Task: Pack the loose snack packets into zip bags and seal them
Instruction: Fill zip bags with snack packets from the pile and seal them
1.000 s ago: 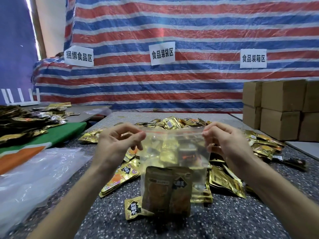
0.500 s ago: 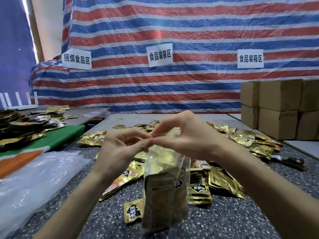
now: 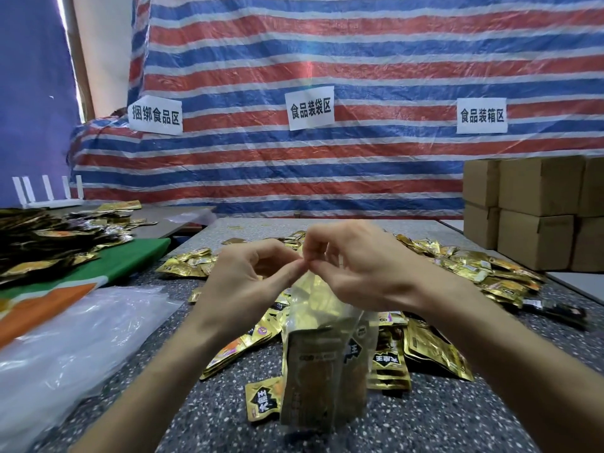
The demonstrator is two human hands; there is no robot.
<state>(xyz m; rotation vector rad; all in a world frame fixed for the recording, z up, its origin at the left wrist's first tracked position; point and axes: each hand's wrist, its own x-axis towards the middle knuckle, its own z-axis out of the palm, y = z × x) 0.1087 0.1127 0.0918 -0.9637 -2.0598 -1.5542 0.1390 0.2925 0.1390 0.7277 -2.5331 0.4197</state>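
Note:
A clear zip bag [image 3: 322, 348] hangs above the speckled table [image 3: 457, 416], with gold and brown snack packets inside its lower half. My left hand [image 3: 243, 286] and my right hand [image 3: 359, 266] meet at the bag's top edge, and both pinch it between thumb and fingers. The fingertips touch each other there, and the bag's top is bunched narrow under them. Loose gold snack packets [image 3: 434, 348] lie spread over the table behind and beside the bag. One packet [image 3: 263, 398] lies flat just left of the bag's bottom.
A stack of empty clear plastic bags [image 3: 65, 344] lies at the left. Beyond it a green and orange mat [image 3: 130, 259] carries more packets [image 3: 49, 233]. Cardboard boxes [image 3: 536, 214] are stacked at the right. A striped tarp with three paper signs hangs behind.
A second ago my hands held the bag's mouth stretched wide apart. They have come together at the middle of the top edge, and the bag now hangs narrow and turned edge-on.

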